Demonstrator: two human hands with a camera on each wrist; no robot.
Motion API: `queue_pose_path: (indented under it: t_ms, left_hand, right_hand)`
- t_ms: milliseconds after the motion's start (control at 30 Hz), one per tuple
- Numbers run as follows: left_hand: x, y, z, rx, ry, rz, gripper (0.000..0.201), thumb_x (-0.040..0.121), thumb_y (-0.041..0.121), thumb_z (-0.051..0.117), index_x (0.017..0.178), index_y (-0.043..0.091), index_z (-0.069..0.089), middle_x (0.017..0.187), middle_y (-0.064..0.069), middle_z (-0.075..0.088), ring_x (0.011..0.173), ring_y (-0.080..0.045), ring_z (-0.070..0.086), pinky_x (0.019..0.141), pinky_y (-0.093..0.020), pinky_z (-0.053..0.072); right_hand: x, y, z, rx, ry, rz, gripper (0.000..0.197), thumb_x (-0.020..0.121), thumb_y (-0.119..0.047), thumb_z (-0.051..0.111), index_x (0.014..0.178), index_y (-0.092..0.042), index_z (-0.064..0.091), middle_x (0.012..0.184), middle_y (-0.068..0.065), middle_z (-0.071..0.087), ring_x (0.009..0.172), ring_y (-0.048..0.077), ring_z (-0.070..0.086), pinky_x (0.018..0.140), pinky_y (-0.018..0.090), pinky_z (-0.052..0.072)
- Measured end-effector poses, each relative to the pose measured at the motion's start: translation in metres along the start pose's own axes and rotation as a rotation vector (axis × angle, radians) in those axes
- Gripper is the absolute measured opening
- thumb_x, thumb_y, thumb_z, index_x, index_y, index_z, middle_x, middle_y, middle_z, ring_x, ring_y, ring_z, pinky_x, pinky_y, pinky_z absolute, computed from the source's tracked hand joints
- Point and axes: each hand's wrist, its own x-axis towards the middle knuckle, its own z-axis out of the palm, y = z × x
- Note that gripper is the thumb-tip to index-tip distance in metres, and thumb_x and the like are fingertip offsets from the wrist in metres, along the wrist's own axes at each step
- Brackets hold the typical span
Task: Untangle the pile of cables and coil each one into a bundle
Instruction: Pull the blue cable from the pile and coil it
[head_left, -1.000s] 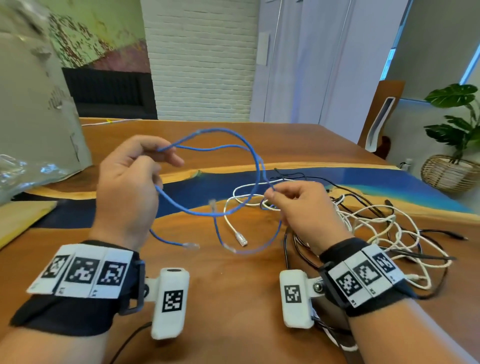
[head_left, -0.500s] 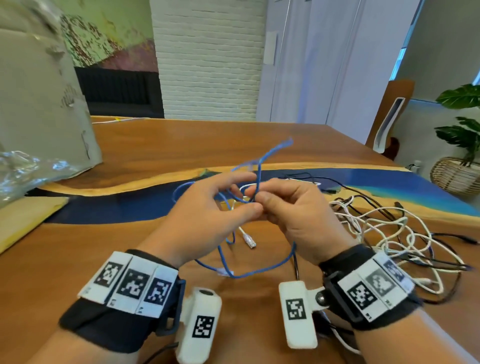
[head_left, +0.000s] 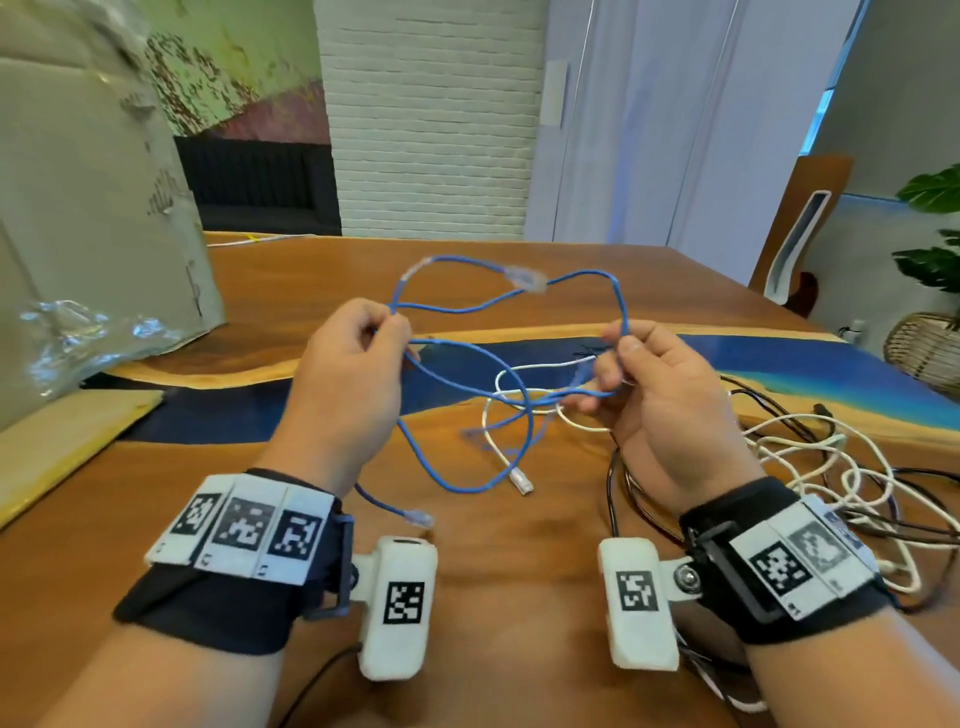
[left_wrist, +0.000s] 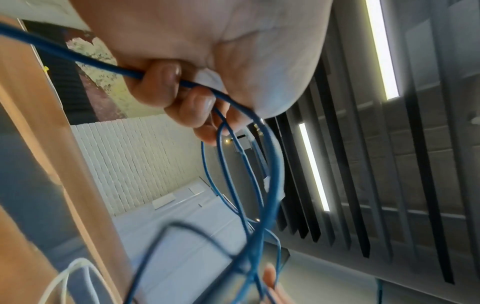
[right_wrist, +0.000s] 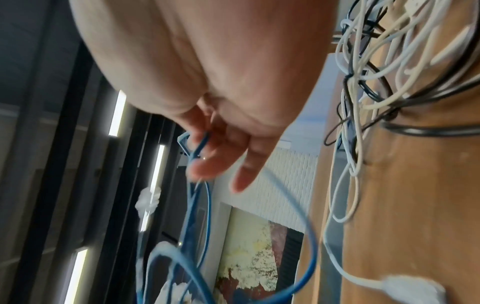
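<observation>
Both your left hand (head_left: 358, 374) and right hand (head_left: 644, 395) pinch the blue cable (head_left: 467, 358) above the table (head_left: 519, 545); its low loop crosses a white cable (head_left: 524, 395), so spreading wider likely drags the pile (head_left: 831, 467) along.

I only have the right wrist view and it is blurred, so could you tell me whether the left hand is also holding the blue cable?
Observer: Yes, the left hand pinches the blue cable with curled fingers.
Operator: Thank you. Is the cable spread between both hands?
Observer: It is; the right hand holds loops opposite, above the table.
Operator: Where are its plugs?
Observer: One clear plug hangs near the left wrist.
</observation>
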Motion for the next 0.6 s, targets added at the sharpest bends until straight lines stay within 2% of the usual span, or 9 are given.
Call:
queue_pose_path:
  t_ms: [100,200,267,333,367,433,467,533,600]
  left_hand:
    - [0.008,-0.001,-0.011,-0.045,0.127,-0.019,0.028,0.102,0.028,0.052,0.075,0.025,0.059,0.056,0.004,0.036,0.049,-0.016,0.030,0.049,-0.032,0.025]
    - [0.011,-0.001,-0.016,-0.060,0.170,0.002,0.027,0.101,0.026,0.055,0.076,0.027,0.064,0.066,-0.012,0.049,0.053,-0.016,0.039,0.055,-0.031,0.033]
    - [0.008,0.000,-0.014,0.005,0.102,0.024,0.021,0.100,0.027,0.061,0.080,0.026,0.067,0.070,0.001,0.058,0.057,-0.004,0.047,0.060,-0.026,0.039]
    - [0.005,0.002,-0.009,0.057,0.043,0.072,0.016,0.096,0.026,0.068,0.082,0.024,0.072,0.075,0.005,0.064,0.065,0.002,0.053,0.064,-0.017,0.041]
    - [0.002,0.004,-0.006,0.086,0.026,0.099,0.014,0.094,0.026,0.070,0.081,0.024,0.075,0.077,0.004,0.068,0.070,-0.001,0.057,0.067,-0.020,0.043]
    - [-0.003,0.008,-0.002,0.148,-0.016,0.156,0.011,0.093,0.024,0.073,0.082,0.022,0.077,0.078,0.007,0.073,0.073,-0.005,0.063,0.068,-0.024,0.049]
    - [-0.005,0.009,-0.001,0.167,-0.041,0.183,0.011,0.092,0.022,0.073,0.083,0.022,0.078,0.077,0.008,0.074,0.074,-0.006,0.065,0.069,-0.023,0.050]
    - [-0.009,0.013,0.003,0.180,-0.077,0.229,0.013,0.092,0.020,0.073,0.082,0.027,0.077,0.077,0.008,0.073,0.074,-0.006,0.065,0.066,-0.019,0.049]
    - [-0.013,0.016,0.004,0.215,-0.083,0.268,0.018,0.091,0.022,0.074,0.082,0.038,0.073,0.077,0.009,0.065,0.069,-0.004,0.057,0.061,-0.013,0.040]
  right_hand:
    - [0.011,-0.008,-0.020,-0.068,0.262,-0.026,0.029,0.110,-0.011,0.037,0.119,-0.013,0.064,0.064,-0.002,0.036,0.047,0.013,0.034,0.049,0.029,0.046]
    - [0.016,-0.013,-0.034,-0.092,0.368,-0.025,0.031,0.109,-0.011,0.040,0.122,-0.017,0.067,0.067,-0.001,0.040,0.047,0.011,0.033,0.043,0.025,0.038]
    - [0.017,-0.012,-0.036,-0.160,0.350,-0.008,0.032,0.107,-0.008,0.044,0.122,-0.020,0.069,0.078,0.000,0.052,0.054,0.012,0.041,0.045,0.026,0.042]
    - [0.017,-0.009,-0.034,-0.289,0.292,-0.020,0.035,0.104,-0.007,0.050,0.126,-0.026,0.069,0.106,-0.003,0.065,0.075,0.011,0.056,0.062,0.030,0.053]
    - [0.016,-0.007,-0.032,-0.380,0.257,-0.052,0.038,0.103,-0.008,0.052,0.130,-0.031,0.066,0.123,-0.006,0.064,0.095,0.008,0.061,0.079,0.034,0.056]
    - [0.012,-0.005,-0.025,-0.563,0.181,-0.152,0.044,0.102,-0.011,0.057,0.133,-0.042,0.059,0.145,-0.012,0.054,0.134,0.006,0.049,0.111,0.036,0.043]
    - [0.009,-0.005,-0.020,-0.617,0.152,-0.194,0.044,0.102,-0.013,0.057,0.130,-0.047,0.059,0.151,-0.013,0.049,0.144,0.004,0.039,0.117,0.034,0.034]
    - [0.000,-0.008,-0.006,-0.608,0.088,-0.233,0.039,0.104,-0.020,0.055,0.127,-0.050,0.063,0.159,-0.016,0.038,0.149,-0.001,0.028,0.120,0.032,0.027]
    - [-0.009,-0.009,0.005,-0.547,-0.019,-0.262,0.031,0.106,-0.029,0.051,0.130,-0.044,0.065,0.156,-0.016,0.044,0.144,-0.006,0.035,0.117,0.024,0.033]
